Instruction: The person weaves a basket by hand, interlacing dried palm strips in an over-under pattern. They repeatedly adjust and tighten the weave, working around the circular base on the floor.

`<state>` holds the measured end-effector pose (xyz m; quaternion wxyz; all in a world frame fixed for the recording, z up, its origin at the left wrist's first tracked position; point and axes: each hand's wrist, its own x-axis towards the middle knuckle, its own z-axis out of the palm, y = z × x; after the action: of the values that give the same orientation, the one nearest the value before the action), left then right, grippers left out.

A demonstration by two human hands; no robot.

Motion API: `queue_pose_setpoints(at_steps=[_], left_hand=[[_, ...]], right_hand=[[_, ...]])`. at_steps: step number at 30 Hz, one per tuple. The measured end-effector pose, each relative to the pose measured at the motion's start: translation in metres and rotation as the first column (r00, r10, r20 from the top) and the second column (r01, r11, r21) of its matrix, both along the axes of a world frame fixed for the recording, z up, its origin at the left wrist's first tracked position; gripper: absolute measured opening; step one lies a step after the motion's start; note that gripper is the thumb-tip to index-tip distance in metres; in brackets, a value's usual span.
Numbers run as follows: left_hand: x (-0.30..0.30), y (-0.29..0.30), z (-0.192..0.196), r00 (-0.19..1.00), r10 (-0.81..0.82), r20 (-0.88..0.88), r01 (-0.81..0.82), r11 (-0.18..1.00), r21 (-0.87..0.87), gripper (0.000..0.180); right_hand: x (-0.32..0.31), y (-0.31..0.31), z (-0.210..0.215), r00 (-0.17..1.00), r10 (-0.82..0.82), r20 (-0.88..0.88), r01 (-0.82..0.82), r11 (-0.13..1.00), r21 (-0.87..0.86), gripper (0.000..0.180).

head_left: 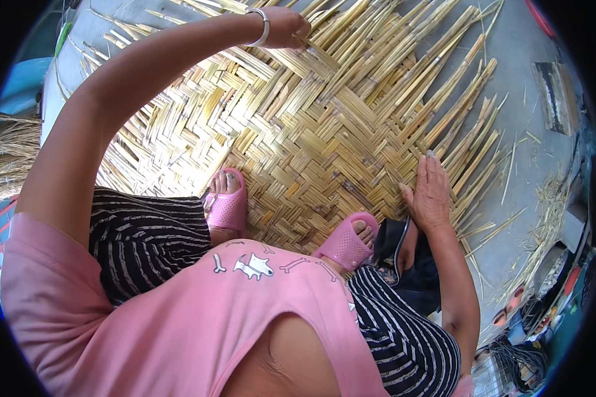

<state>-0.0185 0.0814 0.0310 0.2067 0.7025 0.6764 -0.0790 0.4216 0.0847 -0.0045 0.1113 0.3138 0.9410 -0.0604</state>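
Note:
A mat of flattened yellow stalks (298,165), woven in a zigzag pattern, lies on the floor beneath my feet. Loose stalk ends (384,56) fan out past its far and right edges. My left hand (286,28), a pale bangle (263,28) at its wrist, reaches to the far part of the mat. Its fingers are curled closed on a flat stalk strip (321,61). At the right edge my right hand (432,193) rests flat on the weave, fingers stretched out, beside the spreading ends. No object shows in that hand.
My feet, in pink slippers (343,246), stand on the near part of the mat. A dark bag-like item (417,281) lies by my right knee. A worn block (555,98) and scattered straw (536,231) are on the grey floor (520,159) at right. A bundle of dry stalks (10,152) lies far left.

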Motion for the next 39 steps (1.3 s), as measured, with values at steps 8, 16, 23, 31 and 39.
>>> queue_pose_setpoints(at_steps=[8, 16, 23, 31, 39], left_hand=[[0.001, 0.017, -0.007, 0.997, -0.043, 0.060, 0.049, 0.994, -0.098, 0.023], [-0.008, 0.021, -0.026, 0.988, -0.054, 0.145, 0.054, 0.999, 0.002, 0.023], [0.006, 0.025, 0.010, 0.976, -0.099, 0.196, 0.110, 0.993, -0.047, 0.024], [0.014, 0.017, 0.029, 0.978, -0.173, 0.118, 0.168, 0.984, 0.053, 0.020], [0.006, 0.009, 0.030, 0.947, -0.320, 0.034, 0.308, 0.931, 0.195, 0.020]], right_hand=[[0.000, -0.002, 0.004, 1.000, 0.017, -0.005, -0.017, 1.000, -0.012, 0.072], [-0.037, 0.040, 0.025, 0.926, -0.111, -0.361, 0.093, 0.993, -0.067, 0.033], [-0.109, 0.087, -0.003, 0.529, -0.838, -0.132, 0.252, 0.304, -0.919, 0.042], [-0.129, 0.107, -0.008, 0.349, -0.931, 0.108, 0.149, -0.059, -0.987, 0.034], [-0.122, 0.119, -0.010, 0.295, -0.933, 0.205, -0.189, -0.268, -0.945, 0.029]])
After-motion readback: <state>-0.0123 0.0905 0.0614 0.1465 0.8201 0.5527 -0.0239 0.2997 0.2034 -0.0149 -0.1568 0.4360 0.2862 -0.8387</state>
